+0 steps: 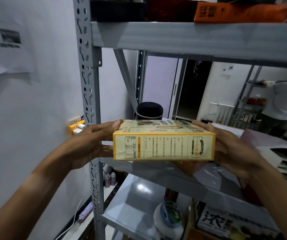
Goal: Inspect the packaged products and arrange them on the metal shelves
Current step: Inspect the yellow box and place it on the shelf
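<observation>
Grey metal shelves (191,37) stand against a pale wall, with a perforated upright post (89,101) at their near left corner. Between the two hands, a flat yellow box (163,146) wrapped in clear film is held level at the front edge of the middle shelf (149,168), its printed side panel facing the person. The left hand (94,142) presses against the box's left end, thumb lying along the top corner and fingers reaching beneath. The right hand (232,144) grips the opposite end, thumb on top and fingers curled under the base. Just beyond the box, past the fingertips, a black cylindrical container (149,110) stands on the middle shelf. Above both hands, the upper shelf carries an orange package (239,12) and dark items beside it. Below the hands, the lower shelf (135,201) holds a white round tub (168,220) and, right of it, a box with large dark characters (225,222). Left of the left hand, a yellow plug adapter (76,129) sits in a wall socket. Printed sheets (6,47) hang on the wall farther left.
</observation>
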